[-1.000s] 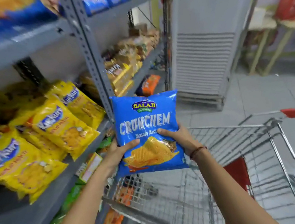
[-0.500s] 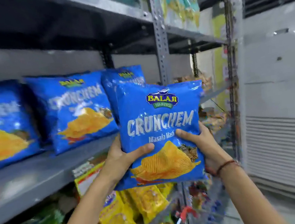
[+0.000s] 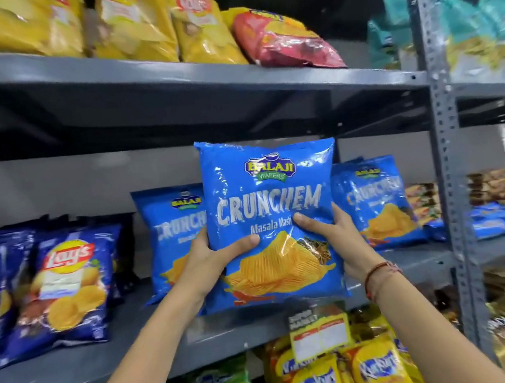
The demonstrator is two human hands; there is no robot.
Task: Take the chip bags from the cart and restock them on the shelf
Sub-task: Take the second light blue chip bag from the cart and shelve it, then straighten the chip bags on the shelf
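A blue Balaji Crunchem chip bag (image 3: 269, 195) is held upright in front of the grey middle shelf (image 3: 105, 351). My left hand (image 3: 212, 258) grips its lower left side, thumb across the front. My right hand (image 3: 339, 240) grips its lower right side. Behind it two more blue Crunchem bags stand on the shelf, one on the left (image 3: 171, 232) and one on the right (image 3: 379, 199), with a gap between them. The cart is out of view.
Dark blue Lay's bags (image 3: 66, 282) stand at the shelf's left. Yellow and red bags (image 3: 202, 26) fill the shelf above. Yellow Kurkure bags (image 3: 351, 375) sit below a price tag (image 3: 320, 334). A grey perforated upright post (image 3: 450, 163) stands at the right.
Both hands have carried the bag up from above the cart to the middle shelf. The view has swung left and up, and the cart has dropped out of sight.
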